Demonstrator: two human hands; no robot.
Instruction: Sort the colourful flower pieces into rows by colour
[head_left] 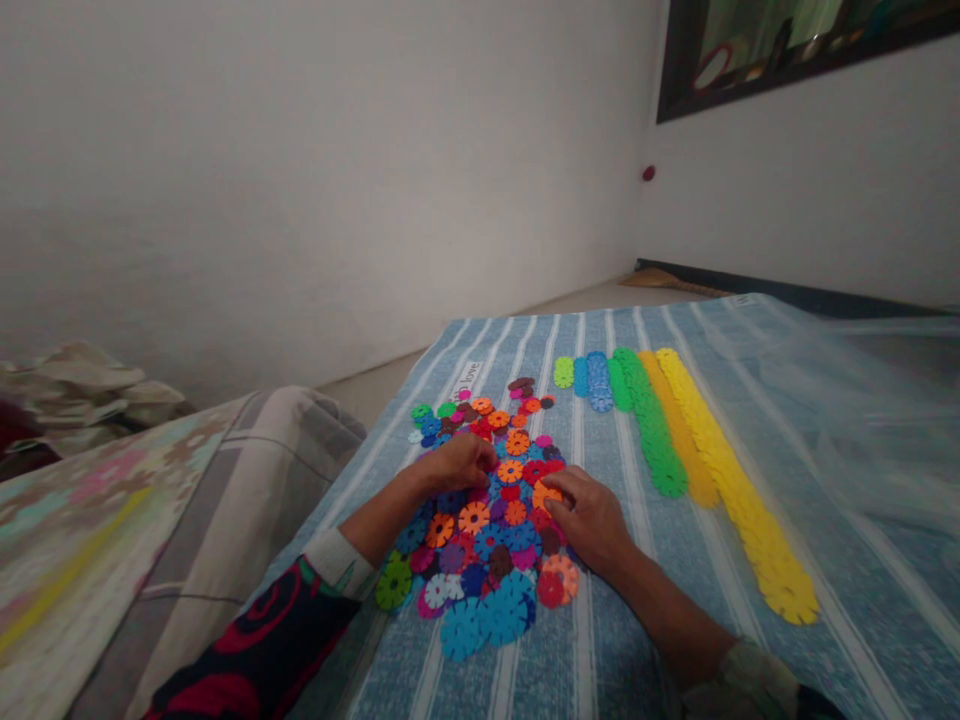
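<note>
- We see our left hand (pixel 459 462) lying on the heap of discs (pixel 491 545), at about eleven o'clock from the heap's middle; its fingers are curled down onto the pieces; we cannot tell whether they grip one.
- Our right hand (pixel 592 518) rests at the heap's three o'clock edge; thumb and forefinger are pressed together on an orange disc (pixel 545 492), pinching its rim; that disc still touches its neighbours in the heap.
- The heap is a mix of notched round pieces in blue, orange, red, pink, purple and green; it lies on a blue striped cloth (pixel 757 380), directly in front of us, between our two forearms.
- At about two o'clock from the heap lie sorted rows, side by side and running towards five o'clock; the yellow row (pixel 739 490) is longest; the orange row (pixel 679 435) touches it, then the green row (pixel 651 430), then a short blue row (pixel 598 382); a lime disc (pixel 563 372) ends the set.
- A folded blanket (pixel 247 470) lies at nine o'clock, just beside the cloth; a sheer sheet (pixel 847 400) covers the cloth at three o'clock.
</note>
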